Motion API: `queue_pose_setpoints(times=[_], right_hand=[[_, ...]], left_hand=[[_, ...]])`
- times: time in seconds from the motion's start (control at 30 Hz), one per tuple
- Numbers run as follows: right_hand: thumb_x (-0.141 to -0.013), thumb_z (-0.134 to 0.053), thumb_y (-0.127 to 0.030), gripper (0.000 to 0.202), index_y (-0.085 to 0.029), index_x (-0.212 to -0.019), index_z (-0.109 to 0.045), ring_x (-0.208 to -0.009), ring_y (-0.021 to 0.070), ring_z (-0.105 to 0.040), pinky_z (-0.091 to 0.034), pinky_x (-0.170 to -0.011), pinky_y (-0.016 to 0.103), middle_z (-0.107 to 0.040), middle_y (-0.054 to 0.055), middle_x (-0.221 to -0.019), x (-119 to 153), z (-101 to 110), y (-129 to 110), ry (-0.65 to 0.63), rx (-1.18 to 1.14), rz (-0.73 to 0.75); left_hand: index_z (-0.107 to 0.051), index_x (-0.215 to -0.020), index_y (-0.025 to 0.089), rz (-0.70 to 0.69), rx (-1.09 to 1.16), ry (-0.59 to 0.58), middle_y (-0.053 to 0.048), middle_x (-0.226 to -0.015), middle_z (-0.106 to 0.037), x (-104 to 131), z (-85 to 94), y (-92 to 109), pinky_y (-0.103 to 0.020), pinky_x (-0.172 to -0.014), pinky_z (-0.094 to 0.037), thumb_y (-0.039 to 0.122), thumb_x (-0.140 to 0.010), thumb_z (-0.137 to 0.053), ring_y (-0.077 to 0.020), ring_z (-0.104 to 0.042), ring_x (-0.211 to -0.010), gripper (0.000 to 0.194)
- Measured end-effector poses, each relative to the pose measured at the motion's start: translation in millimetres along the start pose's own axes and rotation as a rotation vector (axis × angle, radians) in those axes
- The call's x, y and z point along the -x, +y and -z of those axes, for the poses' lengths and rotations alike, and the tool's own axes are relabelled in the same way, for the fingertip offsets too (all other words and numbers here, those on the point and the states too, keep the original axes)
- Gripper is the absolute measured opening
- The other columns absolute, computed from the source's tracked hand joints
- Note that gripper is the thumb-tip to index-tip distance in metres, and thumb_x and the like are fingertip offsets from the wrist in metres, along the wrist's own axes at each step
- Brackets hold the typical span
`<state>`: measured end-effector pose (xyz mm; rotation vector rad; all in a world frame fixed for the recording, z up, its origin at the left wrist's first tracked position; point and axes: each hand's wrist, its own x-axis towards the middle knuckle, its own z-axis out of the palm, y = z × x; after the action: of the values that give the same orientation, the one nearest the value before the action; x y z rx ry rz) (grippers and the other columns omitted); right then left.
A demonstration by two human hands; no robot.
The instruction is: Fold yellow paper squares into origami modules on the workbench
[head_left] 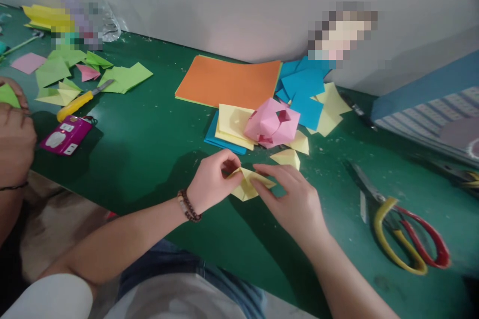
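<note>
A small creased piece of pale yellow paper [245,187] is held between both my hands, just above the green table. My left hand [215,177], with a beaded bracelet at the wrist, pinches its left side between thumb and fingers. On the right side, the thumb and forefinger of my right hand [294,194] close on its edge. Right behind them lies another folded pale yellow piece [288,158]. Farther back sits a pink folded paper ball [271,122] with openings in its faces, beside stacked yellow sheets [234,122] and blue sheets [211,134].
Orange sheets [228,79] and blue squares [305,89] lie near the wall. Large scissors [404,239] with red and yellow handles rest at right, near a blue box [430,94]. At left are a yellow cutter [77,104], a purple device [67,134] and another person's hand [15,134].
</note>
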<state>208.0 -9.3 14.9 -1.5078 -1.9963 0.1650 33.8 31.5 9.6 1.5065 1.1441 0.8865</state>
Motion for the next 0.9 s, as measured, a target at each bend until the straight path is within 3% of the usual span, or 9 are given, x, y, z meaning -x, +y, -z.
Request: queue_pose_setpoints(times=[0.17,0.37,0.7,0.9], right_hand=[[-0.086,-0.056,-0.025,0.011,-0.023,-0.083,-0.067,-0.07,0.0155,-0.064,-0.05,-0.062,0.027,-0.07,0.001,-0.076,1.5,0.5,0.2,-0.049,0.031,-0.054],[-0.081,-0.055,-0.023,0.012,-0.023,-0.077,-0.066,-0.057,0.0126,-0.06,-0.047,-0.053,0.024,-0.067,0.0,-0.07,0.8,-1.4,-1.1,-0.076,-0.051,-0.197],[-0.078,-0.061,-0.029,0.009,-0.023,-0.073,-0.065,-0.056,0.013,-0.06,-0.049,-0.052,0.025,-0.067,-0.001,-0.067,0.1,-2.1,-2.3,-0.246,-0.23,-0.33],[-0.078,-0.059,-0.027,0.015,-0.023,-0.088,-0.068,-0.064,0.015,-0.066,-0.052,-0.059,0.026,-0.072,0.001,-0.077,0.7,-2.3,-1.0,-0.335,-0.355,-0.39]], left_hand=[[-0.058,-0.076,0.017,-0.129,-0.135,-0.025,0.001,-0.072,-0.062,4.4,-1.0,-0.4,-0.02,-0.062,-0.048,0.008,-0.075,-0.06,-0.0105,-0.061,-0.067,0.01],[-0.061,-0.081,0.018,-0.175,-0.184,-0.052,-0.001,-0.079,-0.066,5.2,-0.4,1.2,-0.022,-0.067,-0.05,0.013,-0.077,-0.065,-0.013,-0.063,-0.073,0.007],[-0.067,-0.075,0.019,-0.181,-0.277,-0.177,-0.002,-0.078,-0.067,2.7,4.6,3.5,-0.024,-0.067,-0.049,0.012,-0.082,-0.061,-0.0142,-0.062,-0.073,0.012],[-0.067,-0.088,0.021,-0.211,-0.264,-0.24,-0.001,-0.089,-0.072,2.6,5.1,4.7,-0.026,-0.078,-0.051,0.015,-0.081,-0.065,-0.016,-0.067,-0.084,0.01]])
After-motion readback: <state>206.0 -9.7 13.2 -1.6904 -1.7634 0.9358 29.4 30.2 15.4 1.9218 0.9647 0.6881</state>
